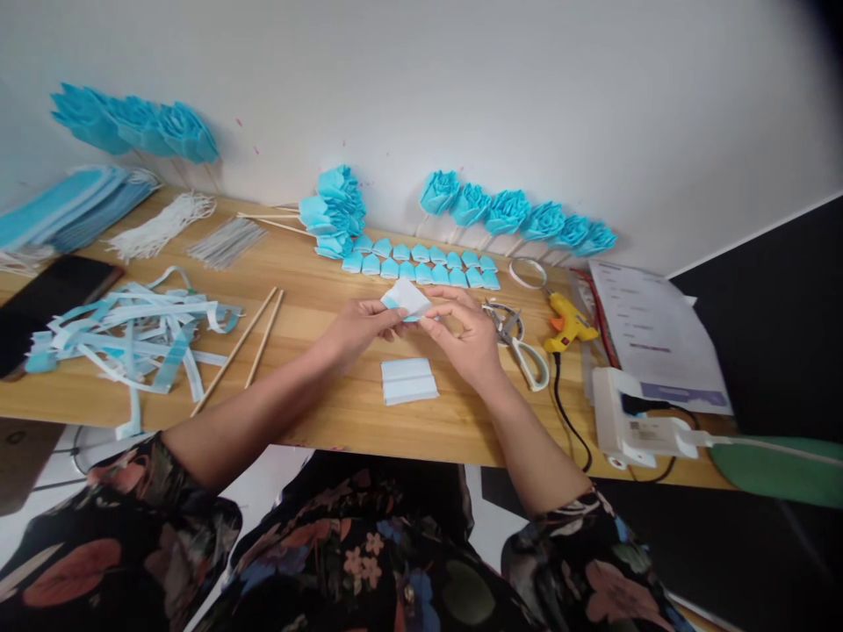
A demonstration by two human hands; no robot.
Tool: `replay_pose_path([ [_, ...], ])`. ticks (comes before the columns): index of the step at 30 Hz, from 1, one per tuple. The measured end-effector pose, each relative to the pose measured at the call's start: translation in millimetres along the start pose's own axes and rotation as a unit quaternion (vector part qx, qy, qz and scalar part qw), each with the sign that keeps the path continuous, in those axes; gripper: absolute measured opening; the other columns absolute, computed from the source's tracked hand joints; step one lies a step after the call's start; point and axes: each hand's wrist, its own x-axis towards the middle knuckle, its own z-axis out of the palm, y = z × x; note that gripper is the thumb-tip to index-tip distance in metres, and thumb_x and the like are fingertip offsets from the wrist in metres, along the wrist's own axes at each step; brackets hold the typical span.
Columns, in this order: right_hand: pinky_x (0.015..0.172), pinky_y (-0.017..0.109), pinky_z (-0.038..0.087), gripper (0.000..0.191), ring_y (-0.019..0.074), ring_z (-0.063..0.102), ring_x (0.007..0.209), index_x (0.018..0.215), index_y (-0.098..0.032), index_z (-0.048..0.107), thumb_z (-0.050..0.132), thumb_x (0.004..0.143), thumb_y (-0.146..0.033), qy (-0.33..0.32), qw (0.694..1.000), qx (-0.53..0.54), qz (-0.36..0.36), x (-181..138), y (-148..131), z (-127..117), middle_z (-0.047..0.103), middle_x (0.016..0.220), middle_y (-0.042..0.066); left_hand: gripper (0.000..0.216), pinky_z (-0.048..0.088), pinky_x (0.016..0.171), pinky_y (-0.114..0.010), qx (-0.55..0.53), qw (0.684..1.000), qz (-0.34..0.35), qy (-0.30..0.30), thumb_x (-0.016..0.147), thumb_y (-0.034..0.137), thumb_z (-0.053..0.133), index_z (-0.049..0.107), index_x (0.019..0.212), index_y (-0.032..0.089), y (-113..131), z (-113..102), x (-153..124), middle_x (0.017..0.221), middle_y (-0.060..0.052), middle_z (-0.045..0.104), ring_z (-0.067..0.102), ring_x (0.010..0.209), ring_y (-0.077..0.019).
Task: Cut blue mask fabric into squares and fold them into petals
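The left hand (369, 323) and right hand (467, 329) pinch one folded cloth (408, 298) by its edges, at the centre over a wooden table (329, 351). At six o'clock lies a creased cloth (408, 382). At twelve, two rows of blue petals (371, 264). Just past three, one pair of scissors (515, 344) lies beside the right hand; beyond, one yellow glue gun (567, 323). Between one and two, six blue flowers (507, 211) lean on the wall; at ten, three more flowers (141, 125). Between eight and nine, two loose sticks (235, 349); at nine, tangled strips (172, 347), uncountable, then one phone (49, 294).
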Motion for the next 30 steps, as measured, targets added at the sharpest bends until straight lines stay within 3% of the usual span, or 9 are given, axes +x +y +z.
replay_pose_path([
  [3,0.101,0.049,0.048,0.002,0.0246,0.061,0.116,0.09,-0.029,0.07,0.068,0.089,-0.028,-0.015,0.996,-0.047,-0.072,0.8,1.3,-2.6,0.068,0.119,0.003,0.025,0.047,0.069,-0.03,-0.076,0.997,-0.026,-0.022,0.072,0.036,0.082,0.071,0.067,0.014,3.5,-2.0,0.4,0.064,-0.004,0.07,0.061,0.061,-0.0136],
  [8,0.11,0.058,0.041,0.043,0.0294,0.05,0.131,0.128,-0.035,0.059,0.071,0.087,-0.028,-0.054,0.98,-0.128,-0.145,3.2,3.3,-9.3,0.058,0.14,0.005,0.022,0.048,0.074,-0.03,-0.114,0.992,-0.032,-0.049,0.074,0.032,0.081,0.072,0.073,0.012,6.7,-3.2,0.2,0.066,-0.004,0.071,0.064,0.064,-0.0137],
  [10,0.111,0.058,0.04,0.049,0.0291,0.049,0.133,0.133,-0.036,0.055,0.068,0.088,-0.022,-0.055,0.976,-0.143,-0.156,3.5,3.6,-10.6,0.056,0.142,0.005,0.021,0.047,0.074,-0.03,-0.106,0.993,-0.034,-0.048,0.075,0.031,0.08,0.072,0.072,0.012,5.4,-3.1,1.1,0.066,-0.004,0.072,0.063,0.064,-0.0134],
  [13,0.111,0.058,0.04,0.044,0.0287,0.049,0.133,0.126,-0.037,0.059,0.066,0.088,-0.017,-0.061,0.975,-0.144,-0.159,3.3,3.8,-10.5,0.055,0.142,0.004,0.02,0.047,0.075,-0.03,-0.076,0.995,-0.038,-0.045,0.077,0.03,0.078,0.072,0.072,0.012,1.6,-3.5,2.7,0.066,-0.004,0.071,0.062,0.065,-0.0129],
  [18,0.108,0.055,0.042,0.015,0.0282,0.051,0.129,0.096,-0.031,0.07,0.067,0.088,-0.019,-0.067,0.977,-0.117,-0.167,3.2,5.8,-8.8,0.061,0.131,0.002,0.022,0.047,0.076,-0.03,-0.024,0.998,-0.034,-0.049,0.078,0.032,0.076,0.074,0.076,0.01,-2.4,-5.2,3.1,0.073,-0.006,0.072,0.062,0.069,-0.013],
  [23,0.104,0.05,0.045,0.006,0.0265,0.055,0.124,0.087,-0.027,0.072,0.067,0.09,-0.027,-0.043,0.99,-0.061,-0.118,2.3,5.4,-4.8,0.065,0.123,0.005,0.025,0.05,0.075,-0.03,0.036,0.999,0.003,-0.027,0.076,0.035,0.076,0.073,0.074,0.011,-0.3,-3.9,1.9,0.071,-0.005,0.072,0.063,0.068,-0.0138],
  [30,0.096,0.038,0.05,0.009,0.0213,0.065,0.109,0.083,-0.023,0.07,0.071,0.086,-0.031,-0.014,0.991,0.104,0.083,-1.4,4.6,3.5,0.07,0.113,0.005,0.027,0.052,0.073,-0.029,0.078,0.993,0.069,-0.046,0.081,0.04,0.07,0.073,0.084,0.013,-0.4,-1.2,1.7,0.076,-0.005,0.075,0.067,0.07,-0.0151],
])
